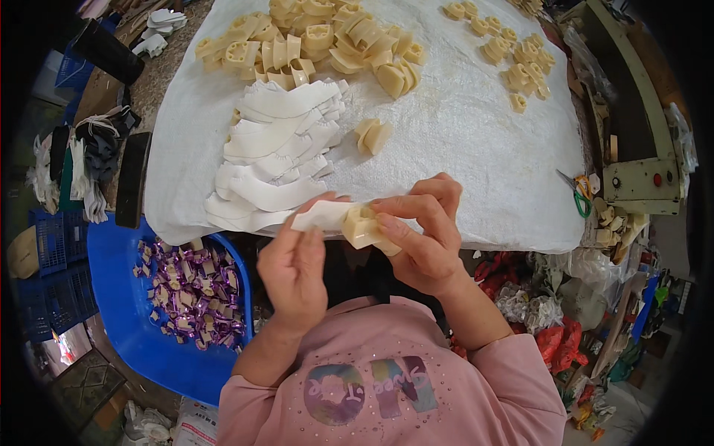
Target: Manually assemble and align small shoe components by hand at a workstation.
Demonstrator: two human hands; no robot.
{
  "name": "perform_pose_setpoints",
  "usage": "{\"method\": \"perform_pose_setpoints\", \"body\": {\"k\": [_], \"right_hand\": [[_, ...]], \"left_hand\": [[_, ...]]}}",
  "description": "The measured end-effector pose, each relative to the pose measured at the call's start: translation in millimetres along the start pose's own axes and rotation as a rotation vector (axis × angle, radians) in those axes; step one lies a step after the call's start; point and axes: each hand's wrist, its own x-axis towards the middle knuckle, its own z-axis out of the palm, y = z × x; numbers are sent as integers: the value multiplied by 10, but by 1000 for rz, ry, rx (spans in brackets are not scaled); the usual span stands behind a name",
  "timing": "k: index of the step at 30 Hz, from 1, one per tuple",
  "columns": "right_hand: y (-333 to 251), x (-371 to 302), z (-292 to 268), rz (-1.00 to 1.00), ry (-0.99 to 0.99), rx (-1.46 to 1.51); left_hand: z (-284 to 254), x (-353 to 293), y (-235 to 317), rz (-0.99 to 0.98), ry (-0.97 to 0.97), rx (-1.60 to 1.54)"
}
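In front of my chest, at the near edge of the white sheet, my left hand (292,264) pinches one end of a curved white strip (327,215). The strip's other end lies against a cream plastic shoe heel (361,227), a hollow moulded piece. My right hand (428,238) grips this heel between thumb and fingers, its palm partly hidden. Just beyond my hands is an overlapping row of similar white strips (275,145). To its right a small group of cream heels (372,137) stands alone on the sheet.
A large pile of cream heels (320,37) covers the sheet's far side, with small clusters (525,63) at far right. A blue tub (111,297) of purple-wrapped pieces (195,290) sits lower left. Green-handled scissors (580,195) lie at the right edge, near a metal machine box (639,178).
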Motion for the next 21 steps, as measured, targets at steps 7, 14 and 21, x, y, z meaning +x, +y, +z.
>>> {"method": "perform_pose_setpoints", "body": {"k": [7,14,21], "right_hand": [[-186,160,-136,60,-348,-259],[-197,118,-115,95,-446,-246],[-26,39,-79,164,-353,-7]], "left_hand": [[-100,-47,53,-34,-131,299],[-11,-36,-85,313,-140,427],[-73,-70,-79,251,-163,356]]}}
